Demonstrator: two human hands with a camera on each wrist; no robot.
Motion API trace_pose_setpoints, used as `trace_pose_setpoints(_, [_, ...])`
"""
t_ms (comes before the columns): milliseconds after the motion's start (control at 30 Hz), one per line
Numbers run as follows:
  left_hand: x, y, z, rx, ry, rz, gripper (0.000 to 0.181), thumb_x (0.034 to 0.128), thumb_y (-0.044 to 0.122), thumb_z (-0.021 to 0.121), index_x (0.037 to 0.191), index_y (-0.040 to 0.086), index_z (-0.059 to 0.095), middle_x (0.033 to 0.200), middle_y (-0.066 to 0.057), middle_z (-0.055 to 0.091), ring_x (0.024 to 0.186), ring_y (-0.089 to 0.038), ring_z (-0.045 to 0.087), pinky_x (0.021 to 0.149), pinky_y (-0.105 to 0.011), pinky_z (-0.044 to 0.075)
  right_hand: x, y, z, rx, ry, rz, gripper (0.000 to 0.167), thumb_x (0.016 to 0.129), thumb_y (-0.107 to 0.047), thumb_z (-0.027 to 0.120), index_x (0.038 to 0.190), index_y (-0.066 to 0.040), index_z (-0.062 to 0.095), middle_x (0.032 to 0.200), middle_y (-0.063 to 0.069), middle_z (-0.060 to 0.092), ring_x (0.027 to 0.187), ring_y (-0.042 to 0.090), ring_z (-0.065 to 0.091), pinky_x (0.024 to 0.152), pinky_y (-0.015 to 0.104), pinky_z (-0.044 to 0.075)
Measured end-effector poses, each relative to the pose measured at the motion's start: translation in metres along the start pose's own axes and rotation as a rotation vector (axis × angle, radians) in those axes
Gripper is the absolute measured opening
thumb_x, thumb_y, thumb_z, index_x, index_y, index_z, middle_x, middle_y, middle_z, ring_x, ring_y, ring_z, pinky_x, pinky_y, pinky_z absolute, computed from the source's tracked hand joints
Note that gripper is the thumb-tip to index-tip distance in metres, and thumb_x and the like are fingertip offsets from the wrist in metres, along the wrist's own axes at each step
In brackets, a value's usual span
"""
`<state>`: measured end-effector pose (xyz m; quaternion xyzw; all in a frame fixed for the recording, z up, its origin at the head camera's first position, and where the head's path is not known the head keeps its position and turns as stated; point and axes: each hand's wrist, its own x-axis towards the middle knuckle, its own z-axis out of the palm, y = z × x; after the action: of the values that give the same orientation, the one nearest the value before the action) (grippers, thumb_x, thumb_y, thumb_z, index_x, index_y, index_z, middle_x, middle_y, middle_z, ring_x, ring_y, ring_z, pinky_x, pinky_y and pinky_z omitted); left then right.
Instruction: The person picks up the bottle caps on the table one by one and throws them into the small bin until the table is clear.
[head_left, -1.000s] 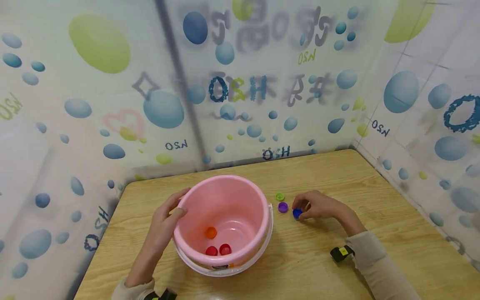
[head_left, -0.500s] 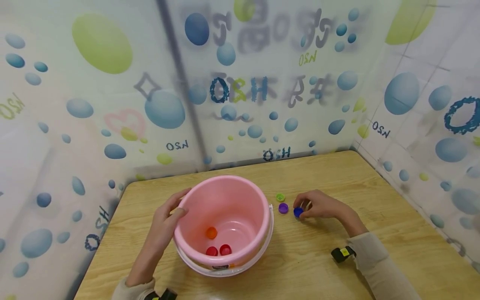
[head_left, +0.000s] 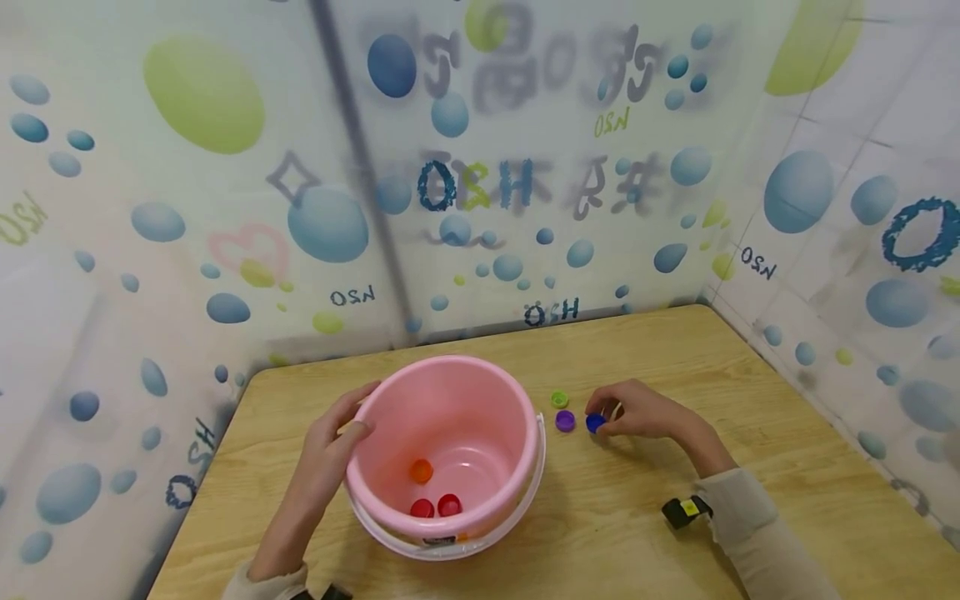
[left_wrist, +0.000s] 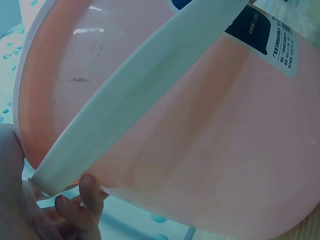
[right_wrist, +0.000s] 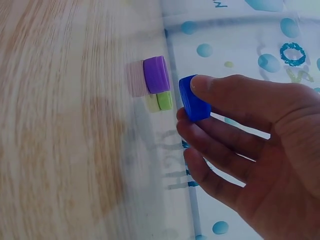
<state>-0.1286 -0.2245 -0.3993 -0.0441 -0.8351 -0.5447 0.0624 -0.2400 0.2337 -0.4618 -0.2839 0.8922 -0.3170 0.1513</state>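
A pink bucket stands tilted on the table, with an orange cap and two red caps inside. The left hand grips its rim on the left side, thumb over the edge; in the left wrist view its fingers curl by the white handle. The right hand pinches a blue cap between thumb and fingers, seen close in the right wrist view. Left of it lie a purple cap and, just behind, a light green cap.
The wooden table ends at a patterned curtain behind and to both sides. The bucket's white handle hangs down around its front. A dark device is strapped at each wrist, over or near the beige sleeves.
The head view has shifted slightly. Both hands hold the same places, the left on the bucket rim and the right at the blue cap.
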Motion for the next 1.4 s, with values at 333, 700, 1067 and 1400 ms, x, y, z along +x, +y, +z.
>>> trace_pose_setpoints(333, [0.000,0.000,0.000,-0.010,0.000,-0.006,0.045,0.1033,0.015,0.049,0.147,0.021,0.058,0.133,-0.017,0.067,0.102,-0.018,0.071,0.080,-0.025,0.061,-0.001,-0.003,-0.002,-0.014,0.032,-0.021,0.024,0.090,-0.017,0.079,0.112,-0.010,0.072,0.106,0.002,0.073,0.090,0.011,0.066,0.082,0.029,0.059])
trace_pose_setpoints(700, [-0.002,-0.001,-0.002,0.000,-0.009,-0.001,0.045,0.1043,0.016,0.048,0.149,0.020,0.055,0.139,-0.017,0.064,0.108,-0.024,0.071,0.082,-0.024,0.060,0.000,-0.009,-0.003,-0.025,0.055,-0.044,0.024,0.090,-0.016,0.079,0.111,-0.008,0.072,0.104,0.002,0.073,0.088,0.011,0.066,0.080,0.028,0.060])
trace_pose_setpoints(1067, [-0.003,-0.001,-0.003,-0.016,-0.009,-0.009,0.045,0.1044,0.015,0.048,0.148,0.020,0.056,0.135,-0.019,0.065,0.101,-0.020,0.073,0.080,-0.027,0.061,0.002,-0.012,-0.006,-0.049,0.072,-0.054,0.029,0.090,-0.016,0.079,0.115,-0.005,0.072,0.107,0.003,0.073,0.089,0.011,0.066,0.080,0.026,0.059])
trace_pose_setpoints(1400, [-0.001,0.000,-0.001,-0.010,-0.002,-0.001,0.044,0.1041,0.014,0.049,0.147,0.020,0.058,0.137,-0.016,0.065,0.107,-0.022,0.071,0.084,-0.025,0.060,0.001,-0.015,-0.007,-0.085,0.077,-0.070,0.028,0.090,-0.018,0.079,0.115,-0.007,0.073,0.107,0.003,0.074,0.088,0.009,0.066,0.078,0.024,0.058])
